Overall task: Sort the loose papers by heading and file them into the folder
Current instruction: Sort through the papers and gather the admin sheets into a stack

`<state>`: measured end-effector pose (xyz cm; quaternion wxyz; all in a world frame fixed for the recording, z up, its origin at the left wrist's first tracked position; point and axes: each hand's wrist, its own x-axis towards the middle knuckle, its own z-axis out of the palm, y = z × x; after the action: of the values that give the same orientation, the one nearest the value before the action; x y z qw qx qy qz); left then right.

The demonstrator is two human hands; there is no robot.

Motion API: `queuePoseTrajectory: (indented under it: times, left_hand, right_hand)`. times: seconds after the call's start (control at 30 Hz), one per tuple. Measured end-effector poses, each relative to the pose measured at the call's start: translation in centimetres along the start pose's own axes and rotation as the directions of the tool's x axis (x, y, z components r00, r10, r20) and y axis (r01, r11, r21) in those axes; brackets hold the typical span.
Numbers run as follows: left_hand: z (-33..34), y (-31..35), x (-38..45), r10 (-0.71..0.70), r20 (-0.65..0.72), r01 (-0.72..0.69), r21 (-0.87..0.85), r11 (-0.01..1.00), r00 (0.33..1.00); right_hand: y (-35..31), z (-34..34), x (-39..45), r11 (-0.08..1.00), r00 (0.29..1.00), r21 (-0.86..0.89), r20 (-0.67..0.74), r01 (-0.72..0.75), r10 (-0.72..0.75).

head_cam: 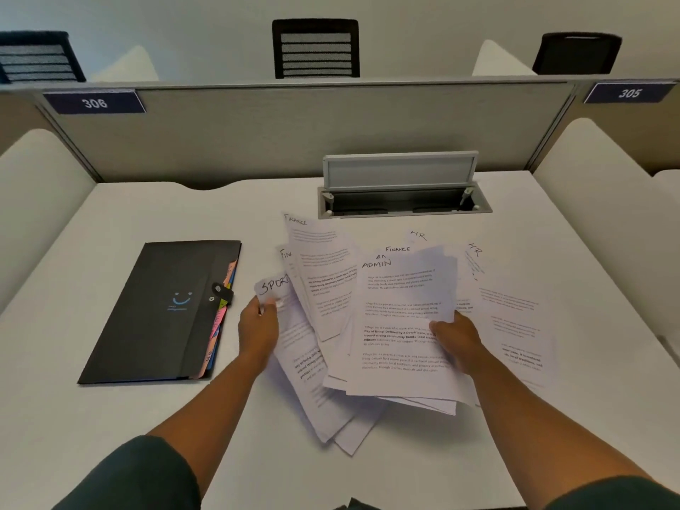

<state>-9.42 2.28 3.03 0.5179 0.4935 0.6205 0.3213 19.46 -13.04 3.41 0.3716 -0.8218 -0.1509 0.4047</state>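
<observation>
With our left hand (257, 325) pinching the white handwritten "SPORT" sheet (274, 287) and our right hand (458, 340) gripping the fanned white printed papers (401, 325), we should keep every heading visible while separating them.

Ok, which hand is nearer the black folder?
Left. The left hand is just right of the black folder, pinching the SPORT sheet; the right hand is farther right.

Lying bare along the near edge and far-left corner: the white tabletop (110, 417), offering open passage. Blocking the left side: a closed black expanding folder (154, 311), flat, with a narrow bare strip between it and the fanned loose papers (368, 325) sprawling over the middle and right. Standing open behind the papers: a cable-box lid (401, 171), raised upright. Walling in the back and both sides: grey desk partitions (257, 134).
</observation>
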Motion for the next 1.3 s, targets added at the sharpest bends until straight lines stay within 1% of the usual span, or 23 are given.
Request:
queuePoseTrajectory:
  times: [0.13,0.2,0.33,0.43,0.53,0.67,0.7,0.77,0.8,0.87,0.93,1.0,1.07,1.1,1.13,1.2,1.3]
  left_hand:
    - [-1.9,1.7,0.1,-0.014,0.028,0.018,-0.135,0.991,1.000]
    - [-2.7,1.9,0.4,-0.020,0.036,0.024,-0.128,0.991,0.999]
    - [-3.9,0.9,1.0,-0.049,0.007,0.049,-0.078,0.996,0.999]
    - [-4.4,-0.8,1.4,-0.088,-0.014,0.088,0.019,0.996,0.996]
    - [-4.7,-2.6,1.6,-0.096,-0.134,0.114,0.130,0.985,0.986]
    - [-4.6,-3.9,1.8,-0.110,-0.271,0.168,0.199,0.966,0.956]
    - [-4.5,-3.8,1.7,-0.099,-0.313,0.184,0.256,0.949,0.945]
    - [-3.9,-3.5,1.4,-0.042,-0.389,0.224,0.436,0.872,0.920]
    - [-3.5,-3.2,1.2,-0.004,-0.407,0.224,0.495,0.840,0.913]
    - [-2.6,-2.8,0.9,0.032,-0.355,0.168,0.517,0.840,0.934]
    - [-1.7,-3.0,1.2,0.006,-0.237,0.107,0.462,0.880,0.972]
    - [-0.8,-2.9,1.4,-0.071,-0.091,0.102,0.403,0.909,0.993]
    - [0.2,-2.9,1.5,-0.165,0.042,0.141,0.333,0.932,0.985]
    - [0.7,-2.8,1.5,-0.212,0.086,0.176,0.308,0.935,0.974]
    - [1.2,-2.8,1.5,-0.233,0.113,0.196,0.266,0.944,0.966]
    - [2.2,-2.8,1.7,-0.280,0.123,0.253,0.198,0.947,0.952]
    - [3.5,-2.2,1.8,-0.344,0.150,0.326,0.134,0.936,0.927]
  right_hand:
    - [-1.0,1.1,0.0,1.000,1.000,-0.009,0.017,0.012,-0.012]
    - [-1.4,1.7,0.0,1.000,0.999,-0.013,0.030,0.023,-0.023]
    - [-1.7,2.6,0.0,0.997,0.997,-0.056,0.065,0.045,-0.042]
    - [-1.6,3.0,0.1,0.994,0.996,-0.091,0.079,0.052,-0.045]
    - [-1.7,2.9,-0.1,0.993,0.996,-0.110,0.079,0.046,-0.038]
    - [-1.3,2.5,-0.1,0.992,0.996,-0.109,0.072,0.058,-0.050]
    - [-1.2,2.4,-0.1,0.992,0.996,-0.106,0.068,0.060,-0.053]
    - [-1.1,2.2,-0.2,0.994,0.997,-0.093,0.060,0.057,-0.052]
    - [-1.0,2.1,-0.2,0.994,0.997,-0.090,0.055,0.056,-0.051]
    - [-0.8,2.0,-0.1,0.995,0.998,-0.087,0.041,0.056,-0.053]
    - [-0.6,1.8,0.0,0.996,0.998,-0.080,0.038,0.045,-0.042]
    - [-0.5,1.7,0.1,0.997,0.999,-0.066,0.031,0.034,-0.032]
    - [-0.5,1.5,0.1,0.997,0.999,-0.068,0.026,0.029,-0.027]
    - [-0.4,1.4,0.1,0.997,0.999,-0.068,0.023,0.025,-0.023]
    - [-0.4,1.3,0.1,0.998,1.000,-0.066,0.020,0.020,-0.019]
    - [-0.3,1.1,0.0,0.998,1.000,-0.066,0.013,0.009,-0.008]
    - [-0.1,0.8,-0.1,0.998,1.000,-0.060,-0.007,-0.007,0.007]
